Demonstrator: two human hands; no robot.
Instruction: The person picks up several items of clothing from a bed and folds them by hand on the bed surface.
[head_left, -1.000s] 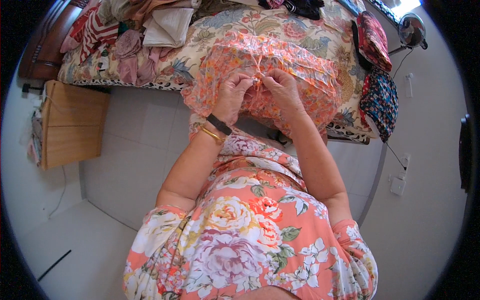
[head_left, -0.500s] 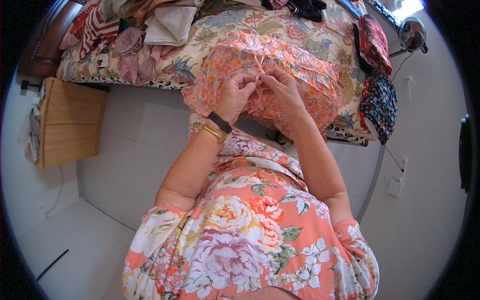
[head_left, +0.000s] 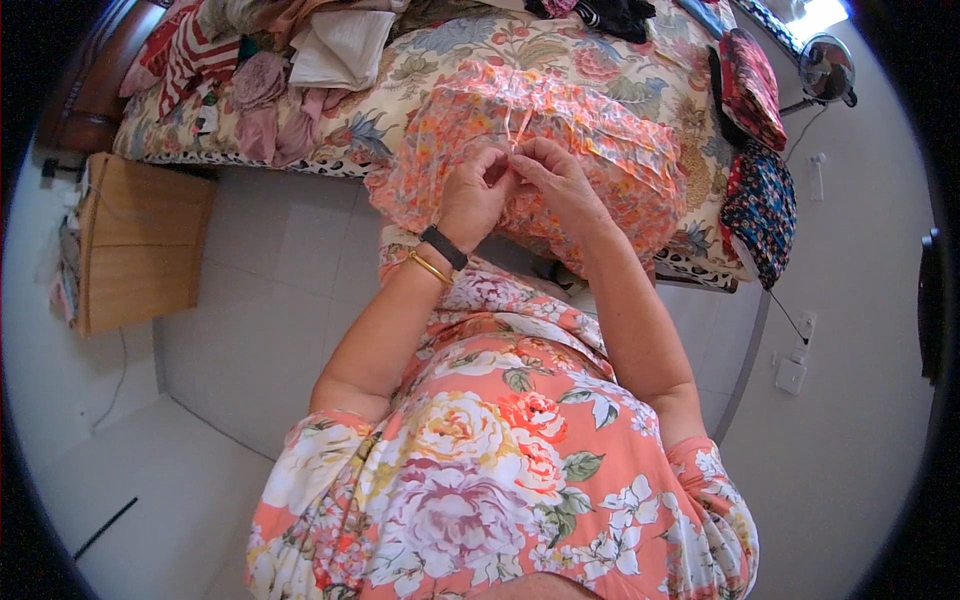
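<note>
A sheer orange floral garment (head_left: 610, 150) lies spread and crumpled over the near edge of the bed. Above its middle, thin orange ties (head_left: 517, 118) run down into my fingers. My left hand (head_left: 478, 193) is closed in a pinch on the ties, its wrist bearing a dark band and a gold bangle. Right against it, my right hand (head_left: 560, 180) pinches the same ties with thumb and forefinger. The fingertips of both hands meet, and they hide the spot where the ties come together.
A flowered bedspread (head_left: 440, 50) covers the bed. Folded white cloth (head_left: 340, 50), a mauve scarf-like cloth (head_left: 262, 85) and striped red clothing (head_left: 205, 60) lie at the far left. Dark floral clothes (head_left: 757, 205) hang at the right edge, near a fan (head_left: 826, 70). A wooden cabinet (head_left: 145, 245) stands left.
The fingers of both hands have shifted slightly and drawn closer together. The ties above them now show as a small open loop. The garment stays in place.
</note>
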